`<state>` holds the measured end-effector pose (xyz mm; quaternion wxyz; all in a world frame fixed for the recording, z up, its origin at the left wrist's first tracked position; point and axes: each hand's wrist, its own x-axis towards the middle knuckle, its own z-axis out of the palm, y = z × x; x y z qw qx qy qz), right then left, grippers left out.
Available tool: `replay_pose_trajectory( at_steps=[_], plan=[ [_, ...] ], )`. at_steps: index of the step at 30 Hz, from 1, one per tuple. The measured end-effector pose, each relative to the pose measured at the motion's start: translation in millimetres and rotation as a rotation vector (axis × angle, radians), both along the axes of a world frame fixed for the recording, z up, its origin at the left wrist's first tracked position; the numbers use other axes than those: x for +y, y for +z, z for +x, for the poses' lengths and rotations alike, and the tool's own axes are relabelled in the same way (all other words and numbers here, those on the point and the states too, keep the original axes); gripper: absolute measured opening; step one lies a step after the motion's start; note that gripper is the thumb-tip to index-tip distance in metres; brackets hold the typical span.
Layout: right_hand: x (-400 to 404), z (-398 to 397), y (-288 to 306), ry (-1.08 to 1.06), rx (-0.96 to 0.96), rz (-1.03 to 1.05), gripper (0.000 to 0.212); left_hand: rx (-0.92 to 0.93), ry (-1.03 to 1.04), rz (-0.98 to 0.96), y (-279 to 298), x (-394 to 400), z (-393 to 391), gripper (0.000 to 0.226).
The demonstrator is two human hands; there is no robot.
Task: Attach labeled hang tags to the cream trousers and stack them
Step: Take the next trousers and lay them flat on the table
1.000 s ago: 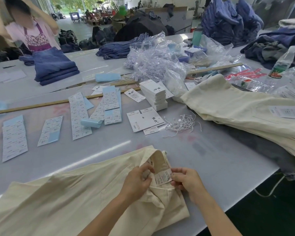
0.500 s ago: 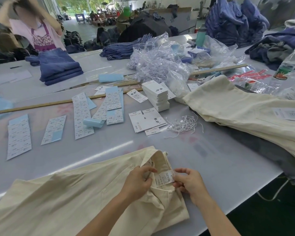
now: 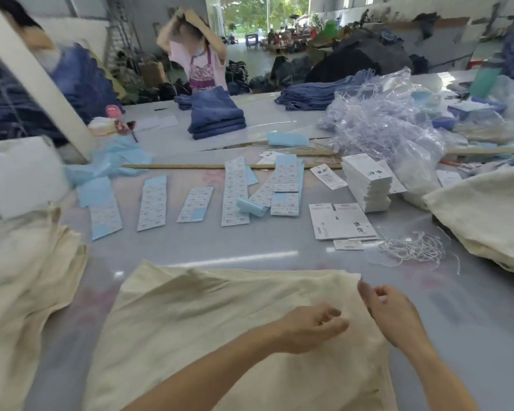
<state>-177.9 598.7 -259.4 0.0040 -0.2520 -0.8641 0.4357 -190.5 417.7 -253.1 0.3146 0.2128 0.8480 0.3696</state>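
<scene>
While both hands hover over the cream trousers (image 3: 220, 321) spread flat on the near edge of the grey table (image 3: 472, 321), neither one is gripping anything as far as I can see. The left hand (image 3: 309, 327) sits low over the cloth with fingers loosely curled, nothing between them. The right hand (image 3: 389, 310) is just beside it at the trousers' far right corner, fingers bent a bit and slightly blurred, thumb and forefinger near the fabric edge; can't tell whether they touch it.

Further back on the table there's a stack of white hang tags (image 3: 368, 185), and a few loose hang tags (image 3: 341, 221) lying flat in front of it. A tangle of white strings (image 3: 413, 247) sits to the right of those. Label sheets (image 3: 235, 191) with blue backing are laid out in rows to the left. More cream trousers are piled at the left edge (image 3: 21, 277) and on the right (image 3: 487, 215). A folded denim stack (image 3: 217, 120) sits on the far table.
</scene>
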Motion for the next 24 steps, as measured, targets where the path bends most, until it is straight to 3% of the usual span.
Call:
replay_pose_trajectory(
  at_steps=[5, 9, 12, 15, 21, 24],
  plan=[
    [-4.3, -22.6, 14.3, 0.187, -0.154, 0.267, 0.06, 0.41, 0.083, -0.199, -9.0, -75.5, -10.7, 0.045],
    [-29.8, -44.3, 21.3, 0.346, -0.157, 0.627, 0.059, 0.552, 0.196, -0.534, -22.0, -149.2, -14.0, 0.059],
    [-62.4, -64.7, 13.4, 0.539, -0.049, 0.716, 0.054, 0.573, 0.253, -0.743, -38.1, -189.1, -2.7, 0.068],
    [-88.7, -82.4, -6.5, 0.696, -0.052, 0.738, 0.048, 0.518, 0.348, -0.817, -54.8, -218.3, 12.2, 0.07],
    [-101.8, -88.0, -37.7, 0.649, 0.123, 0.66, 0.016, 0.417, 0.361, -0.775, -62.4, -238.6, 19.1, 0.069],
    [-101.9, -90.8, -41.1, 0.644, 0.13, 0.616, 0.016, 0.431, 0.374, -0.749, -49.4, -244.3, 7.8, 0.079]
  ],
)
